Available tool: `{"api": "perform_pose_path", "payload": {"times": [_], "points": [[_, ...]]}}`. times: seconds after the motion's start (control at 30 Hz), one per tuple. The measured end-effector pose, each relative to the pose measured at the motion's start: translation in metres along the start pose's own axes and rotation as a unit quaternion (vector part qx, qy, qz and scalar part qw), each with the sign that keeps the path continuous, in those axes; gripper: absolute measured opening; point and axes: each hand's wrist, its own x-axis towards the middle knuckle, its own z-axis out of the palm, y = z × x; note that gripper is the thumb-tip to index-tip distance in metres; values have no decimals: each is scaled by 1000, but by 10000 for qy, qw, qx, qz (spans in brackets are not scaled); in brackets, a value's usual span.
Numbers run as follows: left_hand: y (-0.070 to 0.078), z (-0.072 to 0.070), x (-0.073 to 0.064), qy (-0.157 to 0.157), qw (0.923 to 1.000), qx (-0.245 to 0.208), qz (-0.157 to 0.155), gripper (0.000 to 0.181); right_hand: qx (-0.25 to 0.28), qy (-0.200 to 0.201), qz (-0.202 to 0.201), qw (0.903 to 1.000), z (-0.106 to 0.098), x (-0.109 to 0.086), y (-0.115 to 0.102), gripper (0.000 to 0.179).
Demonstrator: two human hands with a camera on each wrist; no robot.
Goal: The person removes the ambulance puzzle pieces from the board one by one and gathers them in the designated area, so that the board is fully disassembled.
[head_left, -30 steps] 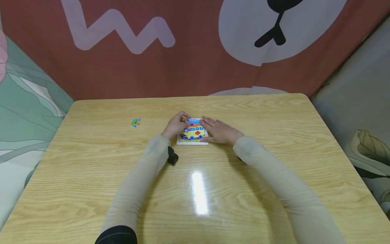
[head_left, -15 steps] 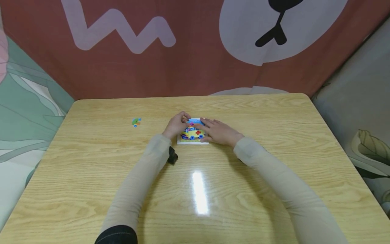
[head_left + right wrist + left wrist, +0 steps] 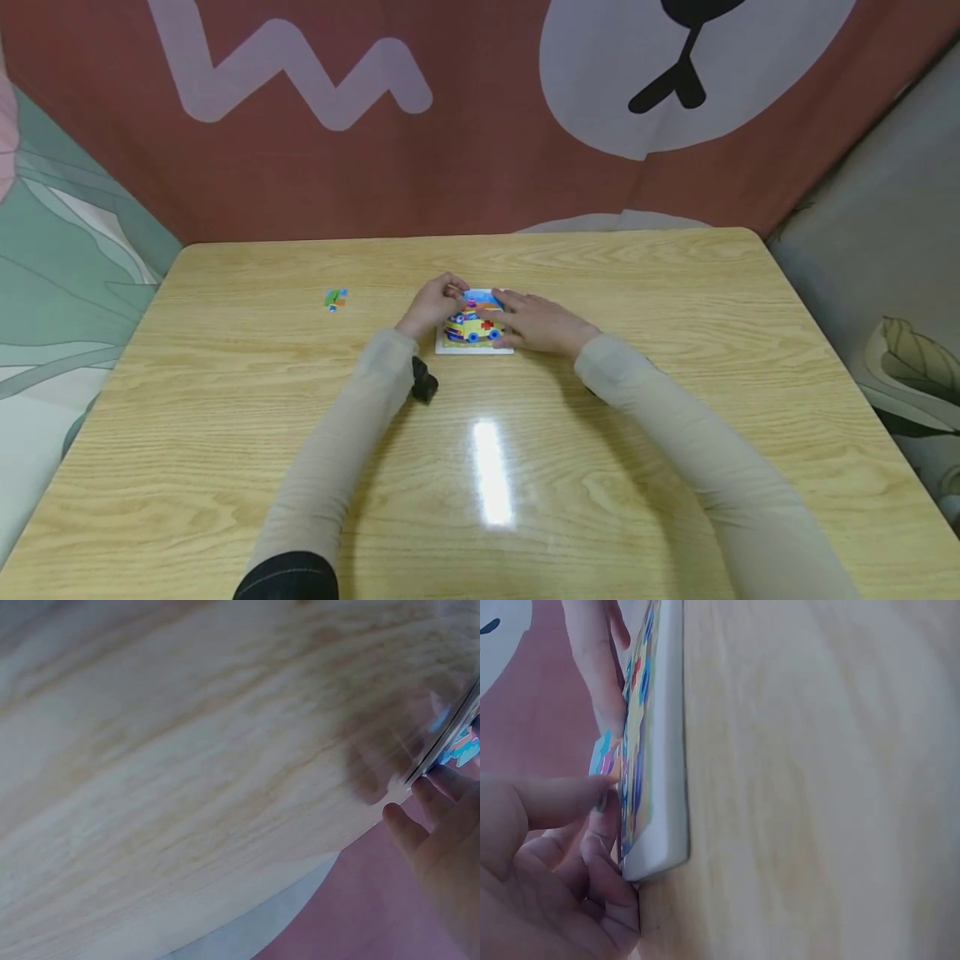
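Note:
A jigsaw puzzle (image 3: 472,337) in a shallow white tray (image 3: 474,352) shows a yellow ambulance with a red cross under a blue sky. My left hand (image 3: 435,305) is at the tray's left side, its thumb and index finger pinching a puzzle piece (image 3: 602,754) coloured blue, pink and orange. That piece stands tilted up from the picture in the left wrist view. From the right, my right hand (image 3: 546,325) lies over the puzzle's right edge with fingers extended. One of its fingers (image 3: 607,697) reaches close to the tilted piece.
A small cluster of loose puzzle pieces (image 3: 334,300), green, blue and orange, lies on the wooden table (image 3: 225,400) to the left. A reddish-brown wall covering (image 3: 480,183) rises behind the table's back edge. A black wrist-worn device (image 3: 424,385) hangs under the left wrist.
A finger of my right hand has reached leftward across the picture, over the ambulance's upper part. My left hand has stayed at the left side of the tray.

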Motion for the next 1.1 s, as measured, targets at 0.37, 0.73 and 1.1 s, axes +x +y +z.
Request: {"api": "perform_pose_path", "payload": {"times": [0.37, 0.73, 1.1], "points": [[-1, -1, -1, 118, 9990, 423, 75, 28, -45, -19, -52, 10000, 1, -1, 0, 61], [0, -3, -1, -45, 9992, 363, 174, 26, -103, 40, -248, 9996, 3, 1, 2, 61], [3, -19, -3, -117, 9991, -364, 183, 28, -22, -30, -226, 9997, 1, -1, 1, 61]]}}
